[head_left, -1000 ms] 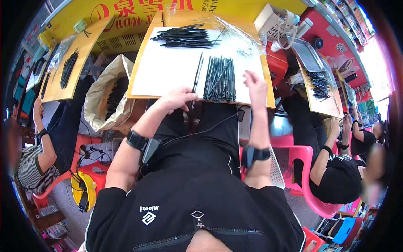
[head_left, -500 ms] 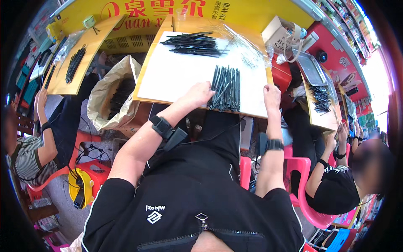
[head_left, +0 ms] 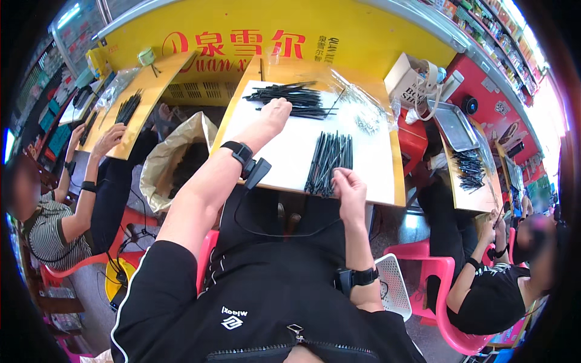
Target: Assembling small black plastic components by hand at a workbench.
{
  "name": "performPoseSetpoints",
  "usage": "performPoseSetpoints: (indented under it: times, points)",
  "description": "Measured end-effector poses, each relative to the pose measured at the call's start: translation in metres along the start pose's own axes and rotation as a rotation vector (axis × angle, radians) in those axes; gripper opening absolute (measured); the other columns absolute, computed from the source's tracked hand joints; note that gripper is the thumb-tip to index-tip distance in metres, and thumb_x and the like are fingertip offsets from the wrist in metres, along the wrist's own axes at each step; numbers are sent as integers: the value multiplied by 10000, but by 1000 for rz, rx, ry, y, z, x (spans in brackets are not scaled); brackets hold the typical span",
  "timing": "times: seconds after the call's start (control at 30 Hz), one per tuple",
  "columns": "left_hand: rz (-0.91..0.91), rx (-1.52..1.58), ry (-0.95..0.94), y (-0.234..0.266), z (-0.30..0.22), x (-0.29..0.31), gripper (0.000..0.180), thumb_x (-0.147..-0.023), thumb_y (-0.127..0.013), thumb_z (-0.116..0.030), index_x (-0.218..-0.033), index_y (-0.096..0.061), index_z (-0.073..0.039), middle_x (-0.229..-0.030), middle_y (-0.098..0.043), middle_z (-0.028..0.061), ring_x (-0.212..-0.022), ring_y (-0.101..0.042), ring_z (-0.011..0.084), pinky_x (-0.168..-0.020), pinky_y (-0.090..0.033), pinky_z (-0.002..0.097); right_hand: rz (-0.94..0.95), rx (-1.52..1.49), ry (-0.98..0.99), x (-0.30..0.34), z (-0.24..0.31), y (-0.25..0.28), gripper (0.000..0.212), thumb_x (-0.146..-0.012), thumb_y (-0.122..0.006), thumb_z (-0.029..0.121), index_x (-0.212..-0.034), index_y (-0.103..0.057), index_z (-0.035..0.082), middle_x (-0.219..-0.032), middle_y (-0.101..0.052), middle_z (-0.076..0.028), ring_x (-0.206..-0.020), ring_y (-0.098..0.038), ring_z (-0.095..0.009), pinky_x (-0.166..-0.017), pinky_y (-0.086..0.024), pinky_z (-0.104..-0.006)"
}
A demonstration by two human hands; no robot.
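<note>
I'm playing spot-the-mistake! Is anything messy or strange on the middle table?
A little: one thin dark stick slants up at the right end of the loose far pile of thin black sticks, while most lie roughly sideways. Nothing clearly looks spilled or broken.

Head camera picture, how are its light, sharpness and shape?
Head view: glare whites out part of the far right; edges of the yellow panel bow; faces at both sides are blurred; the left hand and right hand look fairly sharp.

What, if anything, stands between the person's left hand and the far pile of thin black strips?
Nothing visible does: the left hand is at the near side of the far pile, though whether they touch is unclear.
</note>
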State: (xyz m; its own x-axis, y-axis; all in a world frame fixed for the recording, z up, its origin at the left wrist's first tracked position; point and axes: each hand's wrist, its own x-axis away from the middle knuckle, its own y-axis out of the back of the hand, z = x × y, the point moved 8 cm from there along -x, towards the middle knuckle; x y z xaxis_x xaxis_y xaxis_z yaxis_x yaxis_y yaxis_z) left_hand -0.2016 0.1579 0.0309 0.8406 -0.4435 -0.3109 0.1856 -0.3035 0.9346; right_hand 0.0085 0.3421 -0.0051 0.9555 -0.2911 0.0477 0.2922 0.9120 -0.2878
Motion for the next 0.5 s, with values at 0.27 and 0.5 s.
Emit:
performPoseSetpoints:
  times: [0.27,0.5]
  points:
    - [27,-124,87,-30,11,-29,88,-754,-627,-84,-838,-637,-61,-988,-593,132,-1009,-558,313,-840,-481,410,19,82,37,5,10,-3,112,-857,-624,99,-917,-649,7,-700,-586,21,-575,-458,-11,-495,-346,-164]
    - [322,-55,226,-23,31,4,168,-778,-517,-26,-895,-635,-9,-1024,-619,207,-976,-591,364,-837,-482,448,11,131,62,3,13,5,125,-861,-619,108,-919,-647,1,-709,-593,8,-585,-477,-20,-508,-368,-167]
